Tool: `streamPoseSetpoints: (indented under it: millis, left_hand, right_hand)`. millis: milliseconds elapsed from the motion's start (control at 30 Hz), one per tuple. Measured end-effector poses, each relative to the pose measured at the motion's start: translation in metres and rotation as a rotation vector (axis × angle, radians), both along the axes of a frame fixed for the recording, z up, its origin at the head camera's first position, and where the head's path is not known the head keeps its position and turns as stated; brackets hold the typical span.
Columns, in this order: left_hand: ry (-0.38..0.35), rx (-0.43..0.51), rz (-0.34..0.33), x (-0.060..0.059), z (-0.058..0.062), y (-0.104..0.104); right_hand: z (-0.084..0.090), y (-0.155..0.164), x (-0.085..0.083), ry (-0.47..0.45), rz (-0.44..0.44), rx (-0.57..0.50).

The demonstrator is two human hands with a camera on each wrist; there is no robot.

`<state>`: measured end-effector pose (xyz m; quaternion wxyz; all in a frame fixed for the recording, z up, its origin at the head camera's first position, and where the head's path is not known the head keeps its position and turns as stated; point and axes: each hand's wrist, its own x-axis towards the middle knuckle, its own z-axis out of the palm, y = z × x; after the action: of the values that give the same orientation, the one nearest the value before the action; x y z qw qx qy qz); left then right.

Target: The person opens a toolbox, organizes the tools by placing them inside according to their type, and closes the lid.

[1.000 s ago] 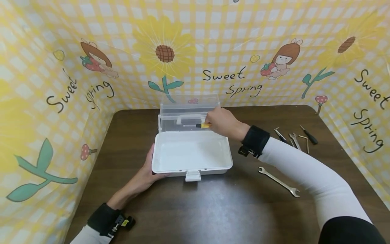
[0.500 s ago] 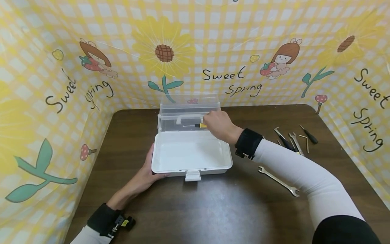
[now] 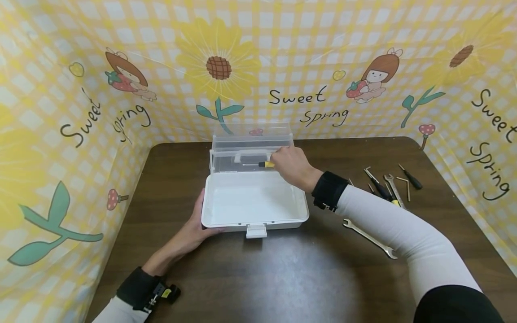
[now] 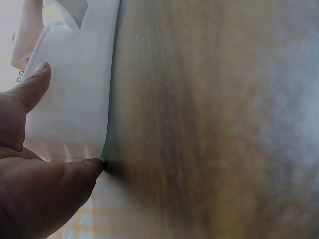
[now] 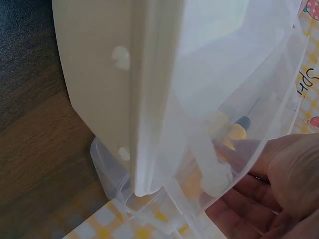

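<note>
Box (image 3: 242, 202) open, lid (image 3: 224, 161) back, nothing in base yet. L hand (image 3: 193, 229) grips box's L side; R hand (image 3: 292, 166) grips screwdriver (image 3: 265, 164) by box's lid. Prob. early stage: spanner (image 3: 369, 238) + other tools (image 3: 396, 190) still out, R of box.

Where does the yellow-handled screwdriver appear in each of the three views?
Head: yellow-handled screwdriver at the centre, held by the right hand.
Left wrist: not in it.
Right wrist: right of centre, its yellow handle showing through the clear lid.
Shared landmark: the white box.
</note>
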<state>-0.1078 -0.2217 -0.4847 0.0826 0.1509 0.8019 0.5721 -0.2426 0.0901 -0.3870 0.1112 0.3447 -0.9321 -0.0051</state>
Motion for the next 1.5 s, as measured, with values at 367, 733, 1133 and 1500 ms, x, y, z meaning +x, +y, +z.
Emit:
streamPoseSetpoints:
  millis: [367,733,1133,1500]
  left_hand:
    - [0.014,-0.017,-0.008,-0.002,-0.003,0.000]
    - [0.016,-0.011,-0.009,0.000,-0.002,-0.001]
    - [-0.025,-0.019,0.000,0.000,-0.001,0.000]
    - [0.000,-0.006,-0.016,-0.002,-0.002,-0.001]
  right_hand:
    - [0.000,0.005,0.002,-0.002,-0.004,-0.004]
    - [0.014,0.012,0.006,0.011,0.007,-0.039]
    - [0.037,0.034,0.017,-0.019,-0.048,-0.075]
    - [0.052,0.074,0.031,-0.062,-0.150,-0.118]
